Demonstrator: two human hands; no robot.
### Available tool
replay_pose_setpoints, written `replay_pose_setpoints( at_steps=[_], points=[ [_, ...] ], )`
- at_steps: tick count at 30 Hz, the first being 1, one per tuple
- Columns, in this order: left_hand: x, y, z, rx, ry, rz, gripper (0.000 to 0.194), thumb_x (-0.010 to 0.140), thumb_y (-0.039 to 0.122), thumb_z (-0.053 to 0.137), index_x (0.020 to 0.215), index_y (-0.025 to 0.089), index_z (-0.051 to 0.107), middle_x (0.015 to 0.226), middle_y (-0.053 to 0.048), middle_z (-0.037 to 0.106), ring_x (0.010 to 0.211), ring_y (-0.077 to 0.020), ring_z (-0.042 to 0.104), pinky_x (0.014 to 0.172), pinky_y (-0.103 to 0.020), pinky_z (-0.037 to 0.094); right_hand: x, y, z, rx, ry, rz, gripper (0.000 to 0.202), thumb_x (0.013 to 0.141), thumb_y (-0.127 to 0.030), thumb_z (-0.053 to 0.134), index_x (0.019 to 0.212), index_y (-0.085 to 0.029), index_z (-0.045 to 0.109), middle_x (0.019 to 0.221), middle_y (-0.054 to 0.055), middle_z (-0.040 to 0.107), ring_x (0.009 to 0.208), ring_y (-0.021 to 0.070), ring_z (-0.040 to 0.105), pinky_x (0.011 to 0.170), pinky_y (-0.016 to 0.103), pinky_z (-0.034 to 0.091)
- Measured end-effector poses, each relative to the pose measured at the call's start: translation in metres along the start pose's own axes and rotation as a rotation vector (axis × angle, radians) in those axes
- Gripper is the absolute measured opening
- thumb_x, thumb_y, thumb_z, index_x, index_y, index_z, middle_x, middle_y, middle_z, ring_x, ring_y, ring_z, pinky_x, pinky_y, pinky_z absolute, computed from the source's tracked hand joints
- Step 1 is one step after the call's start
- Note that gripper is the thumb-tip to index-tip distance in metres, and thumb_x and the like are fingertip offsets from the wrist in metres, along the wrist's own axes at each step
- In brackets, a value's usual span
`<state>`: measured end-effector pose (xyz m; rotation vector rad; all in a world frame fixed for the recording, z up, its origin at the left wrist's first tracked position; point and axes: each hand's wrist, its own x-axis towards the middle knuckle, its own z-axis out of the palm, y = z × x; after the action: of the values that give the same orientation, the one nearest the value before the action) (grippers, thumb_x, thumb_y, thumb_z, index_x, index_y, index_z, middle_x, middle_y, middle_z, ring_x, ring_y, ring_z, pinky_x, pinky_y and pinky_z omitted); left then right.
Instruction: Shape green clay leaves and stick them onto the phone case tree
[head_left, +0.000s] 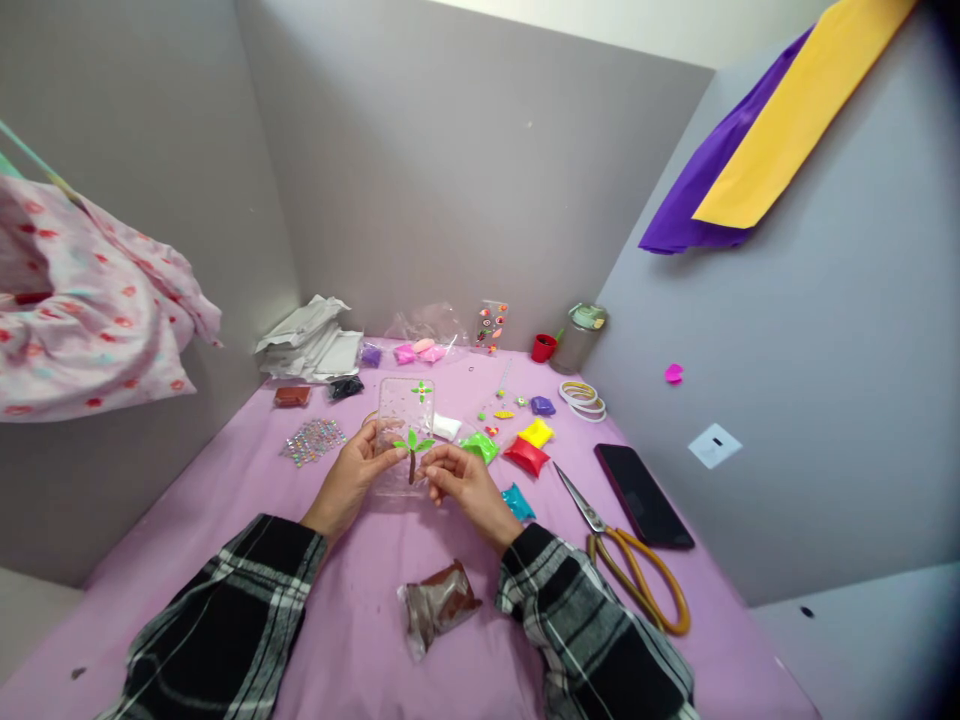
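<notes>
My left hand (361, 462) grips the left edge of a clear phone case (401, 410), thumb on its front. A green clay flower (421, 391) sits near the case's top right corner. Lower down is a clay palm tree with green leaves (415, 440) and a brown trunk (412, 466). My right hand (459, 474) is closed in a pinch beside the trunk at the case's right edge; whatever lies between its fingertips is too small to make out. Nearer to me, an opened packet of brown clay (439, 605) lies on the pink cloth (352, 620).
Clay packets in green (480, 447), red (527, 456), yellow (536, 433) and blue (517, 502) lie right of the case. Scissors (630, 560) and a dark phone (643, 497) are farther right. Tape rolls (582, 399), a jar (579, 340) and white packets (311, 342) stand behind.
</notes>
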<state>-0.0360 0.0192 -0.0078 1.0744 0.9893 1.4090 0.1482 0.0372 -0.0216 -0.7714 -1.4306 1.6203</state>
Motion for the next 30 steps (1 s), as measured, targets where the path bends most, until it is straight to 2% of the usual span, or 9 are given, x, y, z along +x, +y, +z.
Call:
replay_pose_setpoints(
  at_steps=[10, 16, 21, 25, 28, 30],
  points=[
    [0.0, -0.002, -0.001, 0.019, -0.013, -0.01, 0.048, 0.075, 0.035, 0.082, 0.116, 0.019, 0.063, 0.099, -0.004, 0.07, 0.089, -0.0206, 0.066, 0.078, -0.027, 0.049, 0.0, 0.001, 0.0, 0.002, 0.004, 0.003, 0.032, 0.079, -0.043, 0.077, 0.092, -0.018, 0.064, 0.08, 0.001, 0.071, 0.054, 0.0081, 0.056, 0.054, 0.022, 0.047],
    [-0.002, 0.004, 0.002, 0.02, 0.017, -0.007, 0.046, 0.074, 0.037, 0.082, 0.112, 0.019, 0.065, 0.092, -0.001, 0.069, 0.084, -0.0189, 0.064, 0.076, -0.026, 0.048, -0.001, 0.0, 0.001, 0.003, 0.009, 0.007, 0.031, 0.079, -0.043, 0.077, 0.091, -0.018, 0.064, 0.078, 0.0, 0.07, 0.054, 0.0082, 0.056, 0.054, 0.022, 0.047],
    [0.0, 0.001, 0.001, -0.001, 0.049, -0.007, 0.044, 0.077, 0.042, 0.08, 0.111, 0.018, 0.067, 0.092, -0.002, 0.069, 0.084, -0.0185, 0.065, 0.076, -0.026, 0.049, 0.0, 0.0, 0.0, -0.002, 0.003, 0.015, 0.032, 0.079, -0.045, 0.077, 0.092, -0.018, 0.064, 0.08, 0.0, 0.07, 0.054, 0.0082, 0.056, 0.053, 0.022, 0.046],
    [0.007, -0.002, -0.009, -0.018, 0.126, 0.019, 0.041, 0.08, 0.049, 0.074, 0.108, 0.02, 0.067, 0.103, -0.004, 0.071, 0.091, -0.0175, 0.066, 0.082, -0.027, 0.051, -0.002, 0.003, 0.0, -0.017, -0.042, 0.049, 0.032, 0.078, -0.045, 0.076, 0.09, -0.019, 0.064, 0.082, 0.001, 0.072, 0.053, 0.0078, 0.056, 0.051, 0.021, 0.045],
    [0.012, -0.002, -0.023, 0.004, 0.17, 0.014, 0.046, 0.081, 0.054, 0.071, 0.111, 0.019, 0.065, 0.1, -0.004, 0.071, 0.079, -0.0152, 0.067, 0.073, -0.027, 0.053, -0.002, 0.008, 0.002, -0.05, -0.093, 0.095, 0.031, 0.075, -0.044, 0.078, 0.085, -0.017, 0.065, 0.074, 0.0, 0.07, 0.05, 0.0082, 0.054, 0.05, 0.021, 0.045],
    [0.016, -0.003, -0.032, 0.044, 0.192, 0.012, 0.047, 0.076, 0.051, 0.075, 0.107, 0.017, 0.066, 0.091, -0.003, 0.07, 0.07, -0.014, 0.065, 0.064, -0.025, 0.052, -0.001, 0.007, 0.002, -0.09, -0.106, 0.121, 0.03, 0.074, -0.043, 0.078, 0.079, -0.016, 0.065, 0.063, -0.001, 0.065, 0.046, 0.0093, 0.053, 0.046, 0.022, 0.043]
  ],
)
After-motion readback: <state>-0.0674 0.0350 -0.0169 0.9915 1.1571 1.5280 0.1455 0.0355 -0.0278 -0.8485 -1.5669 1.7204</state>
